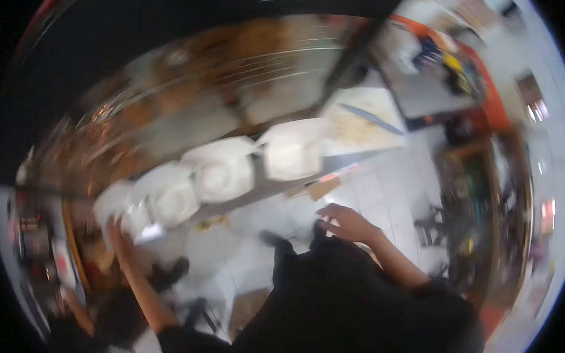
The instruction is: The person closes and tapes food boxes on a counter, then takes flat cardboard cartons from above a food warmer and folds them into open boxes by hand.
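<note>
Several white, open takeaway-style boxes (223, 174) stand in a row along the counter's front edge. My left hand (119, 235) is at the left end of the row, beside or touching the leftmost white box (112, 200); blur hides its fingers and whether they grip anything. A shiny, bright patch (149, 232) shows just right of that hand, too smeared to name. In front of my body, over the floor, my right hand (350, 225) hangs apart from the boxes. Its fingers are loosely bent and spread, holding nothing visible.
A knife (372, 119) lies on a white cutting board (360, 126) at the counter's right. Behind the boxes is a glass-fronted case (205, 78) with blurred brown items. Another person's arm (78, 313) shows at lower left. A shelf unit (489, 204) stands right.
</note>
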### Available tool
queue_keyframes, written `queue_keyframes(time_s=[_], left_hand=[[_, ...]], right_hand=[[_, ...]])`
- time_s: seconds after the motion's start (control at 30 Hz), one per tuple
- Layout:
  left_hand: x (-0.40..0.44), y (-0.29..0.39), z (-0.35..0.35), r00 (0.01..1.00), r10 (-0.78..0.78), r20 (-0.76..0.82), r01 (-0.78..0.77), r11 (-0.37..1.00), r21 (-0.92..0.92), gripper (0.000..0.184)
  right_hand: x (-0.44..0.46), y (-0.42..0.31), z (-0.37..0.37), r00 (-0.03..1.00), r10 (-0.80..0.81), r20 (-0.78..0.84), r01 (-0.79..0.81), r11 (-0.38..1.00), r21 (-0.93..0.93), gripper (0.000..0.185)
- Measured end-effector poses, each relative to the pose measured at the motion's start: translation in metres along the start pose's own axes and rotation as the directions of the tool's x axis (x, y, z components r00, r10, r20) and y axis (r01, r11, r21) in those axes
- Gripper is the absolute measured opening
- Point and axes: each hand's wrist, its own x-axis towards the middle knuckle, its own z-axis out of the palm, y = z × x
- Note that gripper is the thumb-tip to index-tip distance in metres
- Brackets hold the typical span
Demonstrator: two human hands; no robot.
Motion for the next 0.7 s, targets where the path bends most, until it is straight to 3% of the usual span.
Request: queue_keyframes(time_s=[0.07,0.1,0.13,0.17,0.23,0.27,0.3,0.33,0.37,0.43,0.5,0.53,0.57,0.63,0.67,0.7], left_hand=[[-0.017,0.014,0.024,0.969,0.082,-0.231,-0.057,0.992,0.112,0.039],[-0.023,0.079,0.011,0.972,-0.153,-0.178,0.148,0.988,-0.037,0.034],[-0.036,0.098,0.027,0.970,-0.152,-0.190,0.161,0.986,0.033,0.031],[-0.045,0.134,0.045,0.960,-0.133,-0.248,0.134,0.991,-0.013,0.028],[-0.065,0.239,0.089,0.937,-0.022,-0.349,-0.062,0.972,-0.229,0.022],[-0.081,0.295,0.111,0.942,0.036,-0.334,-0.144,0.941,-0.305,0.019],[-0.104,0.346,0.138,0.969,0.102,-0.226,-0.153,0.963,-0.223,0.021],[-0.122,0.408,0.152,0.995,0.094,-0.042,-0.102,0.826,-0.554,0.023],[-0.125,0.482,0.139,0.938,0.153,0.311,0.090,0.759,-0.645,0.019],[-0.140,0.594,0.139,0.754,0.557,0.348,-0.082,0.606,-0.791,0.022],[-0.149,0.680,0.150,0.562,0.707,0.430,-0.056,0.551,-0.833,0.028],[-0.154,0.713,0.168,0.516,0.746,0.421,-0.098,0.540,-0.836,0.030],[-0.156,0.744,0.185,0.472,0.785,0.401,-0.131,0.512,-0.849,0.030],[-0.160,0.798,0.219,0.361,0.707,0.608,-0.020,0.658,-0.753,0.030],[-0.166,0.813,0.242,0.312,0.732,0.606,-0.044,0.648,-0.761,0.030],[-0.171,0.832,0.273,0.326,0.743,0.584,-0.217,0.660,-0.719,0.031]], right_hand=[[-0.019,0.032,-0.003,0.989,0.087,-0.118,-0.082,0.995,0.051,0.033],[-0.029,0.055,0.000,0.986,0.135,-0.095,-0.126,0.988,0.094,0.033],[-0.036,0.080,0.003,0.984,0.170,-0.057,-0.161,0.977,0.142,0.034],[-0.045,0.119,0.011,0.977,0.186,-0.103,-0.169,0.973,0.158,0.034],[-0.092,0.215,0.033,0.965,0.209,-0.157,-0.197,0.976,0.088,0.033],[-0.122,0.254,0.035,0.960,0.264,-0.093,-0.269,0.962,-0.048,0.033],[-0.155,0.294,0.039,0.944,0.327,-0.039,-0.329,0.926,-0.184,0.033],[-0.189,0.337,0.047,0.905,0.423,-0.040,-0.422,0.886,-0.192,0.033],[-0.225,0.404,0.072,0.851,0.524,-0.034,-0.517,0.826,-0.225,0.031],[-0.298,0.441,0.061,0.760,0.649,-0.025,-0.650,0.758,-0.059,0.028],[-0.348,0.499,0.063,0.746,0.665,0.047,-0.649,0.740,-0.178,0.028],[-0.372,0.498,0.056,0.680,0.718,-0.148,-0.723,0.690,0.030,0.015],[-0.384,0.515,0.041,0.648,0.740,-0.182,-0.741,0.667,0.075,0.015],[-0.415,0.552,0.029,0.642,0.764,0.058,-0.764,0.644,-0.036,0.018],[-0.428,0.569,0.031,0.695,0.713,-0.096,-0.714,0.700,0.029,0.028],[-0.441,0.580,0.018,0.675,0.709,-0.206,-0.693,0.704,0.153,0.034]])
